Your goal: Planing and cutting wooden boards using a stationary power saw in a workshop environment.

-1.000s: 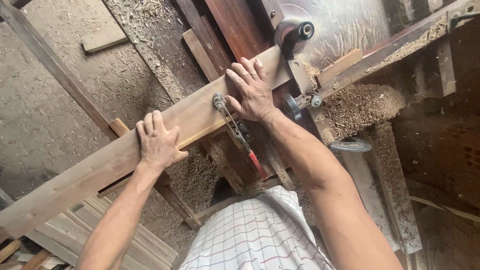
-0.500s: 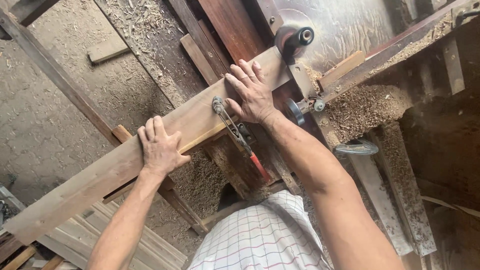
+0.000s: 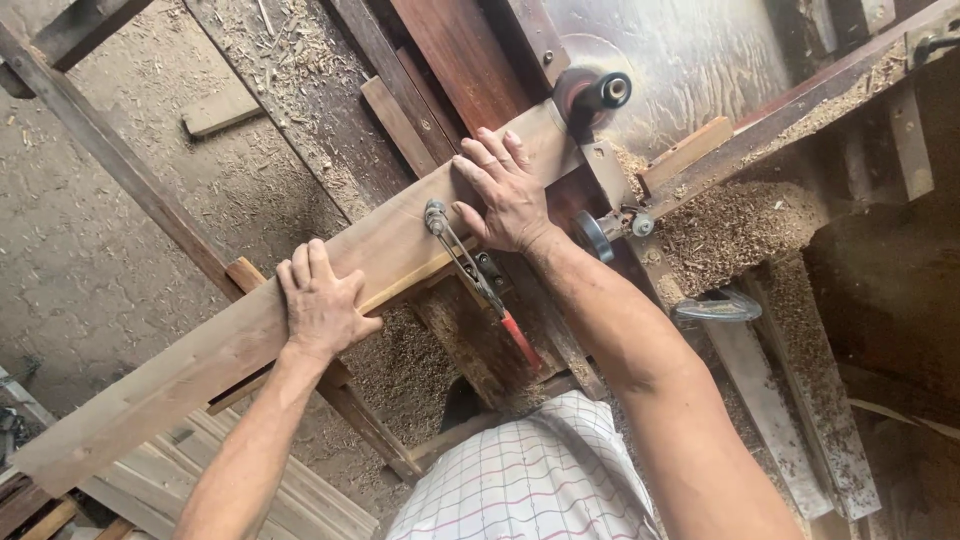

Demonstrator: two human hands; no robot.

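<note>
Both sets of fingers lie spread and flat: the right hand [image 3: 505,195] presses the long wooden plank [image 3: 250,335] near the machine's round spindle guard [image 3: 590,95], the left hand [image 3: 320,305] farther back. Even downward pressure, fingertips clear of the cutter, seems wise amid sawdust [image 3: 730,225].

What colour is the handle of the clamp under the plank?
Red, seen in the head view.
</note>
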